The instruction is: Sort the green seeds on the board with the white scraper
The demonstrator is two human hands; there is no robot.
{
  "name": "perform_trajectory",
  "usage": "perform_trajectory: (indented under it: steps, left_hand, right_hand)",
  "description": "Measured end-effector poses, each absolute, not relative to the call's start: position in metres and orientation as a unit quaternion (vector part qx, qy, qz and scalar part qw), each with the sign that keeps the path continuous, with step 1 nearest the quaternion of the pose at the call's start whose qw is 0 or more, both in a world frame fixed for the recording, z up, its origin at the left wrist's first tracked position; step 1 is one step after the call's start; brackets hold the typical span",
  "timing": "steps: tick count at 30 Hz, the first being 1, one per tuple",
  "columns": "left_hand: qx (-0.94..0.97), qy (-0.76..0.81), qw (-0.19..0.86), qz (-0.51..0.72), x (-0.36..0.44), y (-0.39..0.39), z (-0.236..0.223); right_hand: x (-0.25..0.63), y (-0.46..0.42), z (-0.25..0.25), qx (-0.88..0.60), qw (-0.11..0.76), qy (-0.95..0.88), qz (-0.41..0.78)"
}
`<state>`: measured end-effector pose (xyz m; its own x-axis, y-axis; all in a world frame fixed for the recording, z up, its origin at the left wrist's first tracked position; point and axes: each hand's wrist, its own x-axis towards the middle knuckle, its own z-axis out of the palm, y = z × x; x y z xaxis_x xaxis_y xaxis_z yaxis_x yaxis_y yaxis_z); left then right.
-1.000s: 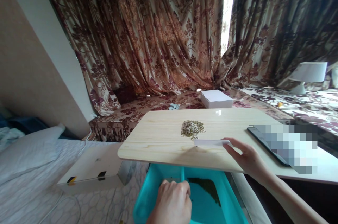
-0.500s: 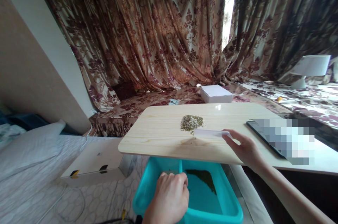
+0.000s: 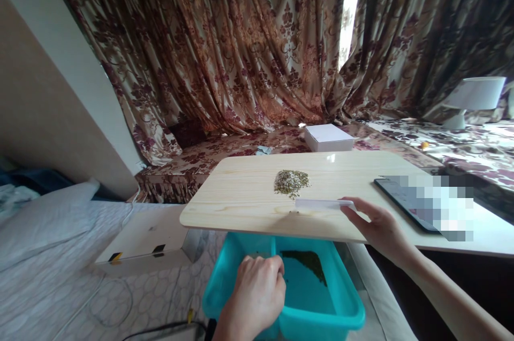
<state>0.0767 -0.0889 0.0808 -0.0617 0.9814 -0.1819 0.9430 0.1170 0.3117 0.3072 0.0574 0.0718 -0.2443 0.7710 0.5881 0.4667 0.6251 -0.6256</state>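
Between the fingers of my right hand (image 3: 375, 223) is a thin white flat strip (image 3: 323, 204), held just over the pale wooden tabletop (image 3: 228, 191). Its far end points left, close to the near side of a pile of mixed green and white grains (image 3: 291, 182). A few loose grains lie by the strip. My left hand (image 3: 259, 287) is curled at the divider of a turquoise two-part bin (image 3: 349, 303) under the table edge; what its fingers grip is hidden. Green grains (image 3: 307, 265) lie in the bin's right compartment. The left compartment is mostly covered by my hand.
A tablet (image 3: 405, 204), partly pixelated, lies on the table's right side. Behind the table sits a white box (image 3: 329, 137). A larger white box (image 3: 144, 239) rests on the bed at left, with cables near it. A lamp (image 3: 476, 95) stands far right.
The strip has come slightly back from the pile towards me, leaving a small gap. My left hand stays curled at the bin. The view has tilted slightly.
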Motion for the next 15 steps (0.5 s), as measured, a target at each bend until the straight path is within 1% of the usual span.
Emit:
perform_trajectory:
  steps: [6, 15]
  left_hand:
    - [0.661, 0.728, 0.177, 0.045, 0.076, -0.089, 0.086]
    - [0.658, 0.734, 0.164, 0.045, 0.070, -0.092, 0.082]
  right_hand:
    - [0.311, 0.053, 0.064, -0.426, 0.473, -0.751, 0.175]
    - [0.303, 0.047, 0.053, -0.412, 0.476, -0.745, 0.223]
